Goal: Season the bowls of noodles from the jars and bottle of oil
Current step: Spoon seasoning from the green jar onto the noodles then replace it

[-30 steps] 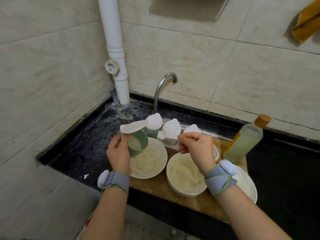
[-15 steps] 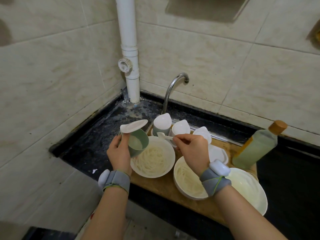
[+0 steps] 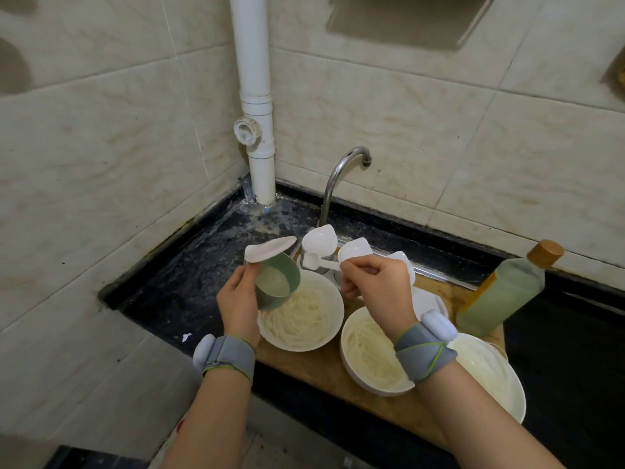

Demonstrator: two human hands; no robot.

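My left hand [image 3: 238, 304] grips a green jar [image 3: 279, 284], tilted toward me with its white flip lid [image 3: 270, 248] open and white powder inside. It hangs over the left noodle bowl [image 3: 302, 314]. My right hand [image 3: 375, 286] pinches a small white spoon [image 3: 318, 263] whose scoop points left, just right of the jar's mouth. A second noodle bowl [image 3: 370, 357] lies under my right wrist and a third bowl [image 3: 490, 374] sits at the right. More jars with raised lids [image 3: 319, 242] stand behind. The oil bottle [image 3: 504, 292] stands at the right.
The bowls rest on a wooden board [image 3: 324, 370] laid over a dark counter [image 3: 189, 275]. A curved tap [image 3: 338, 177] and a white drain pipe [image 3: 255, 106] rise behind, against tiled walls on the left and back.
My right hand has carried the spoon from above the middle bowl leftward to the green jar's mouth. The left hand keeps the jar tilted over the left bowl.
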